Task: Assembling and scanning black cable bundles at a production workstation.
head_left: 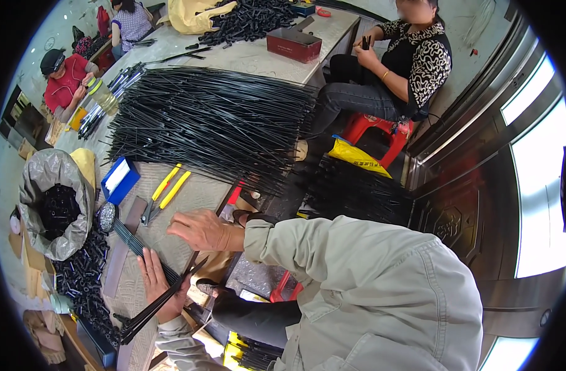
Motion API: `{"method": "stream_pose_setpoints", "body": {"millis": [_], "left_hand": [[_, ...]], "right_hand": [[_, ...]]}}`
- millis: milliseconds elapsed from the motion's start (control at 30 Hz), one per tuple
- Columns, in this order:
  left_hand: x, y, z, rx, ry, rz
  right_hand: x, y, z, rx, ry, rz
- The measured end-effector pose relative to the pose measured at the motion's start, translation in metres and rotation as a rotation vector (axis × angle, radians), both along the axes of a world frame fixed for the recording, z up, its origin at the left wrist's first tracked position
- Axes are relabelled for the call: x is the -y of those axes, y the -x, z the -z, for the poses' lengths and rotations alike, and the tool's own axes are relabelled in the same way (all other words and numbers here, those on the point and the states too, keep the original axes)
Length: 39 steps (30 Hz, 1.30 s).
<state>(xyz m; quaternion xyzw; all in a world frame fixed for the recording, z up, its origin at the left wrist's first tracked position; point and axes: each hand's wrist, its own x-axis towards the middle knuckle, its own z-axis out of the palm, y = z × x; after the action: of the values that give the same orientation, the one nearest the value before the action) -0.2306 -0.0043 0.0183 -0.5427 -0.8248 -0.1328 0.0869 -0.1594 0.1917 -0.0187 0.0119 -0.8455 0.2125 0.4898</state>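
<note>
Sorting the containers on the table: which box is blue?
The small open box beside the yellow-handled pliers, near the grey bag. The other box, at the far end, is red.
</note>
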Motion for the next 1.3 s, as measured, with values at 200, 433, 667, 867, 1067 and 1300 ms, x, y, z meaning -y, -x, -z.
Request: {"method": "stream_pose_setpoints", "body": {"millis": [200,433,667,867,1067,1300], "left_hand": [[-0.001,-0.004,-0.002,-0.006,0.009,0.002],[-0.004,-0.004,-0.004,-0.061,0.018,-0.020],[0.000,-0.001,-0.006,-0.081,0.055,-0.042],[-0.012,-0.007,-0.010,0.018,0.020,0.039],[0.014,0.007,0.007,0.043,0.022,-0.048],[0.003,0.010,-0.006,0.081,0.003,-0.175]], "right_hand": [[-0.001,-0.004,-0.001,-0.001,0.003,-0.008],[-0.009,-0.010,-0.025,-0.217,0.398,-0.194],[-0.049,-0.086,-0.181,-0.965,0.880,-0.403],[-0.029,0.002,-0.127,-0.411,0.622,-0.397],[0.032,0.064,-0.087,0.205,0.449,-0.487],[-0.014,0.154,-0.074,0.506,-0.107,-0.281]]}}
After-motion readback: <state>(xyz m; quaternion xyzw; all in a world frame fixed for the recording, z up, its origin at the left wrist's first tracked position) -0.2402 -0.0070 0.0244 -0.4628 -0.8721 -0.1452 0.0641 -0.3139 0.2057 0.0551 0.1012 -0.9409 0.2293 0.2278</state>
